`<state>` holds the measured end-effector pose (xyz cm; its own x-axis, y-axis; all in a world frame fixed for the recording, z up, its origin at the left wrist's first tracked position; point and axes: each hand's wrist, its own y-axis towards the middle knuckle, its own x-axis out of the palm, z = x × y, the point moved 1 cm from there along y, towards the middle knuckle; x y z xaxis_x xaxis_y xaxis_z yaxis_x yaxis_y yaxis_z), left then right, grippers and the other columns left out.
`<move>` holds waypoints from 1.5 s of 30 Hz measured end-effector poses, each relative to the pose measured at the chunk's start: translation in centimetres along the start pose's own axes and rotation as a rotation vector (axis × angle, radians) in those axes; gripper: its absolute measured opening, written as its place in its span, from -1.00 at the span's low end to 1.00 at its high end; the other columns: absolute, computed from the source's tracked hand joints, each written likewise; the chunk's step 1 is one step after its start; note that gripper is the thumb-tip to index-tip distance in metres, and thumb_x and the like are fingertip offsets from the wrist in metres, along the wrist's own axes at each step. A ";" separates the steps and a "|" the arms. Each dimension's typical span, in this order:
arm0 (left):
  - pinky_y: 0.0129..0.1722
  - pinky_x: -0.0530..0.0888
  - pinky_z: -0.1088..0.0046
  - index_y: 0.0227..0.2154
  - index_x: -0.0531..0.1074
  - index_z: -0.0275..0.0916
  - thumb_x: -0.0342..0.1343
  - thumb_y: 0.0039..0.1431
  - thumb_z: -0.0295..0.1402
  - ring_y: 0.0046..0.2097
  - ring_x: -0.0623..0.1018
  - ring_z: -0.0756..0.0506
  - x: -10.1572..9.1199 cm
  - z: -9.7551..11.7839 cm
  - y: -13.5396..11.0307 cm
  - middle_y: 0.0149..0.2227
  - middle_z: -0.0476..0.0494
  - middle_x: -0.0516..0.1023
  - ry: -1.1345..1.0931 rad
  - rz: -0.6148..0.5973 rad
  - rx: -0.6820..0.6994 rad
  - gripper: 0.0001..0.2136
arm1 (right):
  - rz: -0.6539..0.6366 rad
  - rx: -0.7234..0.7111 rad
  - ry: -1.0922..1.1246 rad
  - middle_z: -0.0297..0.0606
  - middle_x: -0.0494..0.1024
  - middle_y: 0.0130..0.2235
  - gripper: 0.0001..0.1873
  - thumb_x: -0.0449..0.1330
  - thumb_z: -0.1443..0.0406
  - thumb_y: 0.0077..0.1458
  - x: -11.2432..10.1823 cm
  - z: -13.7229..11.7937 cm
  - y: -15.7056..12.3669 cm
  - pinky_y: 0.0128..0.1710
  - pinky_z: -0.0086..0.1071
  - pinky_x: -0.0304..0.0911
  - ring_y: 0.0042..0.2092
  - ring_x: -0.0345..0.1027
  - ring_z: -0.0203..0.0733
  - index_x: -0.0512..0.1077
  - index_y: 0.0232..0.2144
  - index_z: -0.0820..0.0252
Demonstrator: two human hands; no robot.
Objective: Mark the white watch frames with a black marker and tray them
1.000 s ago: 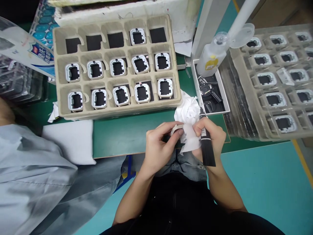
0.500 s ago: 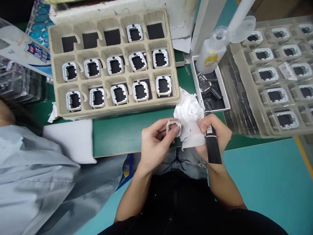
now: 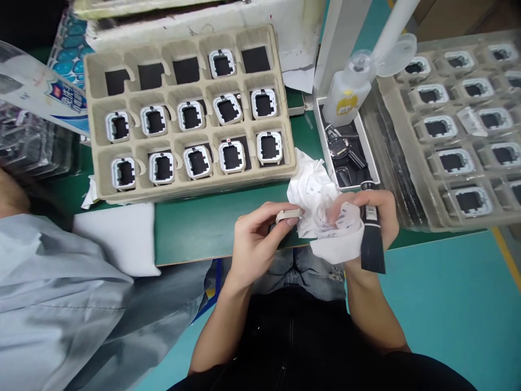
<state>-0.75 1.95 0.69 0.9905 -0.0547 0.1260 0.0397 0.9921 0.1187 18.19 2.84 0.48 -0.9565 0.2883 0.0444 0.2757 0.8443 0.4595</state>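
- left hand (image 3: 254,244) is pinching a small beige watch frame (image 3: 288,215) edge-on, just below centre of the shot, over the front edge of the green counter (image 3: 195,228)
- right hand (image 3: 380,214) is wrapped around a crumpled white cloth (image 3: 325,217) plus a black pen-like tool (image 3: 371,241), with the cloth right up against the frame
- pulp tray (image 3: 191,187) of similar frames sits upper left
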 end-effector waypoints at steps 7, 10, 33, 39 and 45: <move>-0.06 0.66 0.45 -0.05 0.83 -0.10 0.46 0.42 -0.43 -0.07 0.76 -0.11 0.1 0.1 0.1 -0.09 -0.16 0.84 0.004 0.012 -0.012 -0.87 | -0.084 -0.077 0.012 -0.19 0.79 -0.10 -0.75 0.37 0.14 0.43 -0.2 -1.2 0.6 -0.05 0.02 0.62 -0.11 0.72 0.11 0.61 0.09 -0.04; -0.06 0.66 0.47 -0.06 0.83 -0.10 0.46 0.42 -0.43 -0.07 0.76 -0.10 0.0 0.1 0.1 -0.10 -0.15 0.84 -0.004 0.012 -0.006 -0.87 | -0.079 -0.087 0.023 -0.21 0.77 -0.03 -0.71 0.38 0.20 0.41 -0.2 -1.0 0.5 -0.03 0.00 0.64 -0.06 0.73 0.07 0.55 0.13 -0.08; -0.04 0.69 0.40 -0.06 0.83 -0.10 0.47 0.40 -0.39 -0.07 0.78 -0.13 0.3 -0.1 0.1 -0.09 -0.16 0.84 -0.013 0.038 -0.010 -0.88 | 0.051 0.002 0.007 -0.27 0.69 -0.21 -0.67 0.50 0.30 0.21 -1.5 -2.0 -1.1 -0.40 -0.21 0.47 -0.40 0.52 -0.13 0.52 -0.03 0.02; -0.03 0.68 0.41 -0.06 0.83 -0.08 0.45 0.43 -0.39 -0.07 0.77 -0.12 0.3 -0.3 0.0 -0.08 -0.15 0.84 -0.023 0.027 -0.015 -0.88 | 0.134 0.025 -0.157 -0.33 0.54 -0.28 -0.81 0.49 0.15 0.27 -1.5 -0.1 -1.0 -0.33 -0.23 0.26 -0.33 0.38 -0.15 0.56 -0.19 -0.02; -0.08 0.63 0.38 -0.01 0.83 -0.07 0.42 0.46 -0.38 -0.08 0.73 -0.12 0.3 -0.4 0.0 -0.06 -0.16 0.83 0.011 0.000 -0.016 -0.85 | -0.002 0.001 -0.186 -0.46 0.49 -0.41 -0.55 0.62 0.18 0.15 -0.5 -0.6 -0.2 -0.44 -0.33 0.21 -0.45 0.29 -0.27 0.37 -0.39 0.04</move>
<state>-0.42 1.95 0.33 0.9919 -0.0534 0.1153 0.0414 0.9938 0.1033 18.54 2.27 0.90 -0.9229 0.3652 -0.1216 0.2741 0.8454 0.4584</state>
